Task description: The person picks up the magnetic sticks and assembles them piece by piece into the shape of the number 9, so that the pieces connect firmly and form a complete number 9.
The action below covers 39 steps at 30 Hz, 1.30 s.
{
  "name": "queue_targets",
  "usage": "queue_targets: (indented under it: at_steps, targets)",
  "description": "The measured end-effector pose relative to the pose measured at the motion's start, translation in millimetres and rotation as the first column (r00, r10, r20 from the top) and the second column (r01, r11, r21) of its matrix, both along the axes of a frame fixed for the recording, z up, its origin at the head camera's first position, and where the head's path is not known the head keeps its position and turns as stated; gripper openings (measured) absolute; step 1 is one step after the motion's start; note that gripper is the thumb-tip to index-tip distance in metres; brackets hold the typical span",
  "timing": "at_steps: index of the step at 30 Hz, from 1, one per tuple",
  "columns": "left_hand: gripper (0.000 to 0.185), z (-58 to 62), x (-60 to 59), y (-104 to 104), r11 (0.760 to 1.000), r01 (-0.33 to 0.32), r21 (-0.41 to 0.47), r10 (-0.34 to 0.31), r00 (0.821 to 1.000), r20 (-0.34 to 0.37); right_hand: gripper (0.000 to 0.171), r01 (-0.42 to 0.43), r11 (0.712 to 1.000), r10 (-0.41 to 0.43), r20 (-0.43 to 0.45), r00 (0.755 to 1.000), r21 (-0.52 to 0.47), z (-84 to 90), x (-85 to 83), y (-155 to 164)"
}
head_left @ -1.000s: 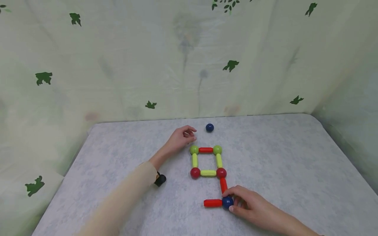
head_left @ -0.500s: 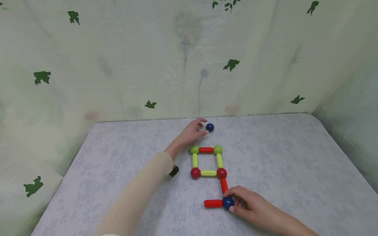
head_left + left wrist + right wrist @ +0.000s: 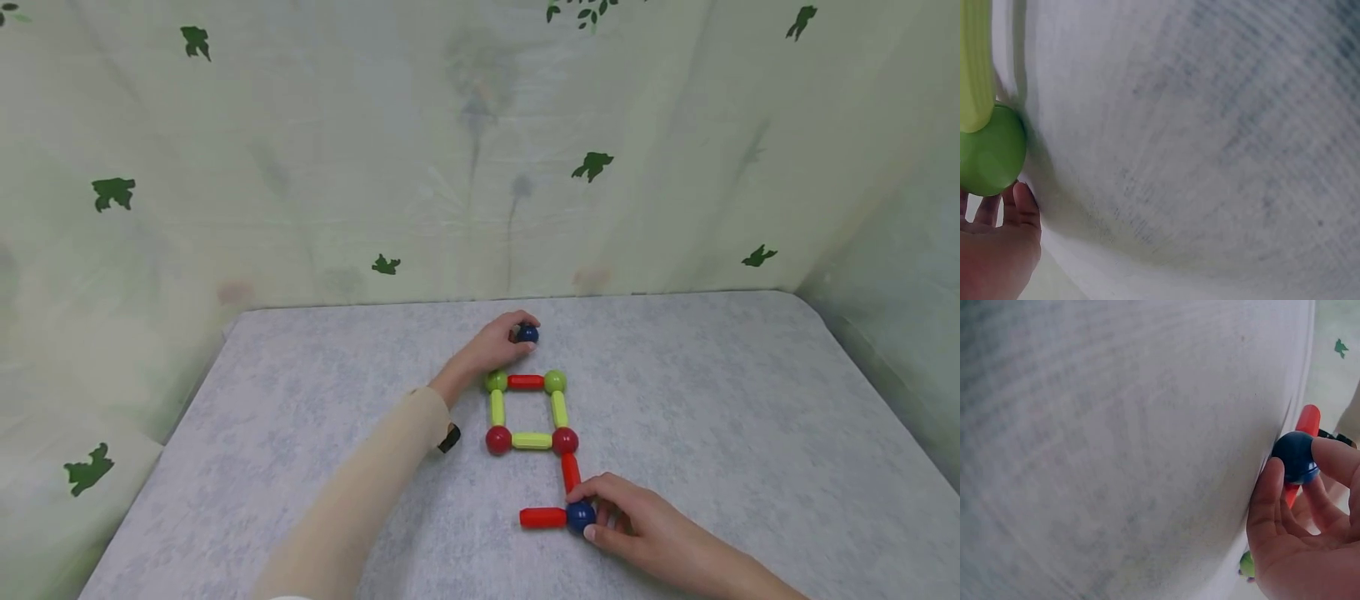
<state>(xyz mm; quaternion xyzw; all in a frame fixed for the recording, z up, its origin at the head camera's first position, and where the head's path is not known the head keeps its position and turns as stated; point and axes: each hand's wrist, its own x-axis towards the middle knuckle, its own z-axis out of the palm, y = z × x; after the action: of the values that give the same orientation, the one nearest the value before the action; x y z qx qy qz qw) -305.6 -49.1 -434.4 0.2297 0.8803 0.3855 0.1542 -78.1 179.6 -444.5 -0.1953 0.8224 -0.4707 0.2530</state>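
Observation:
At the far side of the table my left hand (image 3: 498,343) holds a loose blue ball (image 3: 528,334) between thumb and fingers. Near the front, my right hand (image 3: 637,521) pinches another blue ball (image 3: 581,517), also seen from close by in the right wrist view. Two red rods meet that ball: one rod (image 3: 543,518) points left with a free end, the other (image 3: 571,473) runs up to a red ball (image 3: 565,441). Beyond it lies a square of rods, with a second red ball (image 3: 498,440), green balls (image 3: 555,382), yellow-green rods (image 3: 532,441) and a red rod (image 3: 526,382) along its far side.
The grey mottled table (image 3: 712,417) ends at a pale curtain (image 3: 337,150) with dark green leaf shapes. My left forearm, in a beige sleeve (image 3: 367,492), reaches across to the left of the square. A black wrist device (image 3: 450,438) sits under its cuff.
My left hand has moved right and away to the loose blue ball, closed its fingers round it and shifted it slightly nearer. The right hand has stayed on its blue ball.

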Motion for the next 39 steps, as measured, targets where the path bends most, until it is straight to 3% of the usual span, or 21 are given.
queue_targets:
  at_steps: [11, 16, 21, 25, 29, 34, 39]
  targets:
    - [0.035, 1.8, 8.6, -17.0, 0.994, -0.101, 0.036, 0.101, 0.995, -0.012, 0.03, 0.003, 1.0, -0.003, 0.009, 1.0, 0.002, 2.0, 0.9, -0.3]
    - [0.036, 4.0, 15.8, -27.0, 0.982, -0.185, 0.038, 0.185, 0.983, 0.004, 0.031, 0.011, 1.0, -0.011, 0.021, 1.0, 0.002, 2.3, 1.1, -0.6]
    - [0.034, 5.3, 25.9, -36.1, 0.971, -0.232, 0.062, 0.235, 0.971, -0.046, 0.03, 0.004, 1.0, -0.004, 0.022, 1.0, -0.002, 2.4, 0.9, -0.8]
    - [0.034, 10.2, 42.6, -40.5, 0.972, -0.214, 0.096, 0.225, 0.967, -0.122, 0.03, 0.005, 1.0, -0.005, 0.023, 1.0, 0.003, 2.3, 0.7, -0.9]
    - [0.038, 16.3, 65.6, -44.9, 0.981, -0.18, 0.076, 0.192, 0.963, -0.19, 0.03, 0.007, 1.0, -0.007, 0.015, 1.0, 0.021, 2.0, 1.5, -0.6]
    - [0.039, 25.6, 97.3, -54.0, 0.993, -0.117, 0.011, 0.117, 0.972, -0.202, 0.03, 0.004, 0.999, -0.004, 0.005, 1.0, 0.036, 2.0, 2.3, 1.0]
    - [0.034, 29.8, 125.7, -73.0, 0.995, -0.097, 0.025, 0.099, 0.983, -0.155, 0.03, 0.004, 0.999, -0.004, 0.006, 1.0, 0.044, 2.2, 1.2, -1.6]
